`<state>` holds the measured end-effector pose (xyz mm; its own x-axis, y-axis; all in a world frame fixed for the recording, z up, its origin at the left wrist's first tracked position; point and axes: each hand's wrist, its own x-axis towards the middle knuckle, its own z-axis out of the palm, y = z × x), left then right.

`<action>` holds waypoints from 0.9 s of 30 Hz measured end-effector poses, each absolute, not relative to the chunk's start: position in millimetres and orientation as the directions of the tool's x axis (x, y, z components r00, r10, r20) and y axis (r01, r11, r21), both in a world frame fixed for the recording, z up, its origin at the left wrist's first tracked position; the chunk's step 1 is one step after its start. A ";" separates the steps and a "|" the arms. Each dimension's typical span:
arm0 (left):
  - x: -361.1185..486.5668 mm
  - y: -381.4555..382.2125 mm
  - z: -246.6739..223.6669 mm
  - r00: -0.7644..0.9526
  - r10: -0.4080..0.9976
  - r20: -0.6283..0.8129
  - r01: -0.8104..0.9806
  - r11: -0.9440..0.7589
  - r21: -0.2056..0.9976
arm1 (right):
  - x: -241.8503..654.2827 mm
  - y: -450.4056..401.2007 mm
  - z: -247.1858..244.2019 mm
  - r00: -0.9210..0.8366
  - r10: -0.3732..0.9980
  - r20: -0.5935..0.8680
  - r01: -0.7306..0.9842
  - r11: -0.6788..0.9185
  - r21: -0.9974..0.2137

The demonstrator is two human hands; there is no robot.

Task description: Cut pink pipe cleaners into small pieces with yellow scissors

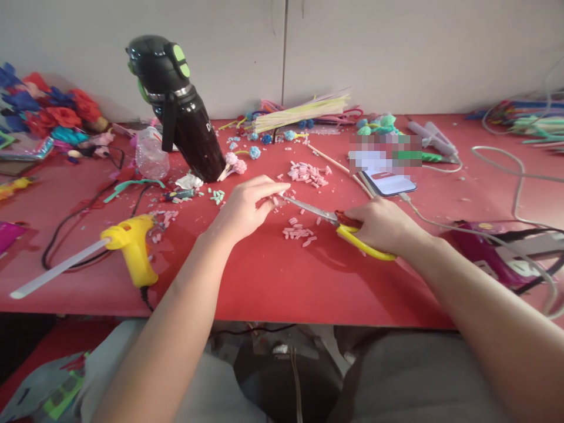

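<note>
My right hand (379, 223) is wrapped round the handles of a pair of scissors (315, 211) with yellow and dark red grips. The metal blades point left and look nearly closed, their tips at the fingertips of my left hand (249, 205). My left thumb and index finger are pinched together there; a small pale pink bit shows beside them, but what they grip is too small to make out. One pile of short pink fuzzy pieces (308, 174) lies beyond the blades, and a smaller pile of pink pieces (298, 232) lies just in front of them.
A yellow glue gun (134, 244) with a long clear stick lies at left. Behind it stands a black bottle (189, 123). A phone (383, 173) on a cable lies at right. Pipe cleaners (304, 113) lie against the wall. The red table (273, 294) ends before my lap.
</note>
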<state>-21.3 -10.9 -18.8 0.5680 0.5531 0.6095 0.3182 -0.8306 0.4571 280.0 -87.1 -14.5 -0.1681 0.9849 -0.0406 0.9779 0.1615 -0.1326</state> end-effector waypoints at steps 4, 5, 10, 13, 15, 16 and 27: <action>-20.9 -12.8 -20.4 0.558 0.613 0.560 0.353 -0.786 0.508 | 273.8 -89.6 -12.1 -0.146 0.988 -0.055 0.986 0.140 -0.094; -21.1 -12.8 -21.7 0.548 0.640 0.538 0.377 -0.764 0.524 | 272.0 -90.2 -11.4 -0.136 0.989 -0.060 0.988 0.131 -0.085; -23.4 -8.4 -28.3 0.487 0.718 0.496 0.460 -0.694 0.553 | 265.5 -93.4 -6.1 -0.104 0.989 -0.103 0.994 0.100 -0.045; -24.8 -6.1 -29.5 0.480 0.720 0.501 0.469 -0.694 0.547 | 265.0 -95.4 -3.4 -0.101 0.989 -0.110 0.994 0.095 -0.060; -25.4 -6.5 -28.9 0.475 0.729 0.493 0.487 -0.685 0.542 | 265.9 -96.7 -3.3 -0.086 0.991 -0.101 0.993 0.077 -0.090; -25.4 -7.3 -28.2 0.475 0.737 0.481 0.500 -0.676 0.542 | 266.5 -97.1 -3.9 -0.067 0.993 -0.094 0.993 0.056 -0.107; -17.5 -17.1 -17.5 0.454 0.843 0.288 0.434 -0.491 0.755 | 267.8 -95.6 -16.9 0.128 0.987 0.093 0.859 -0.064 -0.509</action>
<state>-17.5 -17.1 -17.5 0.4536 0.8434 0.2880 0.4336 -0.4912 0.7555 267.8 -95.6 -16.9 0.1284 0.9874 0.0926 0.8586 -0.0640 -0.5086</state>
